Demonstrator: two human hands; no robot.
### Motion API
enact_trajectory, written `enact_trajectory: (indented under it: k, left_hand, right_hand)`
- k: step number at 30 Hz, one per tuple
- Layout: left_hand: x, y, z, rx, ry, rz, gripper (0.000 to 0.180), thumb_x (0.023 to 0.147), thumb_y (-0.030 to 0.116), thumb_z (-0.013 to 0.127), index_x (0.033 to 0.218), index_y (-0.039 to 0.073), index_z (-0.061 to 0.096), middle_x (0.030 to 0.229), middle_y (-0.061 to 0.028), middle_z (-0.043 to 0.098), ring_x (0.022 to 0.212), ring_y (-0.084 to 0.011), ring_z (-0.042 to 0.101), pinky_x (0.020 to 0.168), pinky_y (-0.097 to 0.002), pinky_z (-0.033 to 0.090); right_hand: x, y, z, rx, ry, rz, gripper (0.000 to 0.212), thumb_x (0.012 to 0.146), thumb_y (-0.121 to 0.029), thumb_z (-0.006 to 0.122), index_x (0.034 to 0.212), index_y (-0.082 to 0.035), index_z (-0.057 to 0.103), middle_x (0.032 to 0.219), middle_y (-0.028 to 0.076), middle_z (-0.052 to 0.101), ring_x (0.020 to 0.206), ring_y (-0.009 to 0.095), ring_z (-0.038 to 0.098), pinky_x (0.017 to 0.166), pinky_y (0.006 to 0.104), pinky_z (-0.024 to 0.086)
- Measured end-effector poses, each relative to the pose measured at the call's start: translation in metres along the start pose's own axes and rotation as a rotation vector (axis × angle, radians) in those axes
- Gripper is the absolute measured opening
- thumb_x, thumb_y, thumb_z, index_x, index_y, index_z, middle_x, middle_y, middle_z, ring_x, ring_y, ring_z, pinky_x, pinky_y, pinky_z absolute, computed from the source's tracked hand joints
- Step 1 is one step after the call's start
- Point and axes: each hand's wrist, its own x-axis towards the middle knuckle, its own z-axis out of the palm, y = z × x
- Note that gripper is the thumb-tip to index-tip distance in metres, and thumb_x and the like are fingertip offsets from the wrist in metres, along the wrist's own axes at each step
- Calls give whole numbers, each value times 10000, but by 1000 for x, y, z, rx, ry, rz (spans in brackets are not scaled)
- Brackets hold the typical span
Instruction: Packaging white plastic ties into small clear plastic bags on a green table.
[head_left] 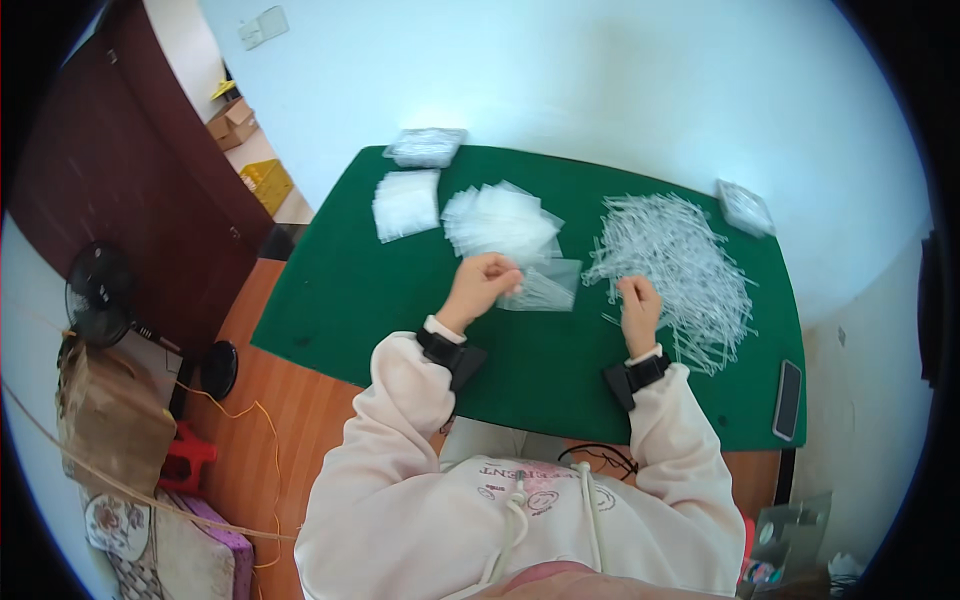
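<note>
My left hand pinches the left edge of a small clear plastic bag, which lies low over the green table. Some thin clear pieces show through the bag. On the near left edge of a big heap of thin clear plastic sticks, my right hand has its fingers closed together; what they hold, if anything, is too small to make out. Just beyond my left hand spreads a loose fan of clear bags. A neater stack of bags lies left of that.
At the table's far edge sit a filled clear packet and, on the far right, another packet. A phone lies by the right edge. Left of the table stand a black fan and a brown door.
</note>
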Motion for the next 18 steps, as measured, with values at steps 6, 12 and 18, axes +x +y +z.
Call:
enact_trajectory:
  k: [6,12,18]
  left_hand:
    - [4,30,-127,105,343,-39,104,802,87,624,855,3,595,731,-56,621,609,-104,572,559,-219,448]
    - [37,-13,-208,223,473,-78,95,759,95,664,773,26,601,654,-25,606,559,-83,544,508,-216,418]
    - [50,-36,-214,833,619,-55,368,599,213,792,846,41,581,764,-71,607,708,-183,588,648,-301,468]
  right_hand:
    - [-7,-3,7,19,-86,-13,196,836,-114,575,684,0,527,582,-26,451,542,48,381,485,221,298]
    - [-5,1,9,32,-129,-4,192,833,-109,579,680,-7,526,567,-38,427,522,32,359,466,211,281]
    - [-5,0,10,27,-184,40,193,845,-135,569,696,-19,531,598,-49,441,553,37,360,496,211,280]
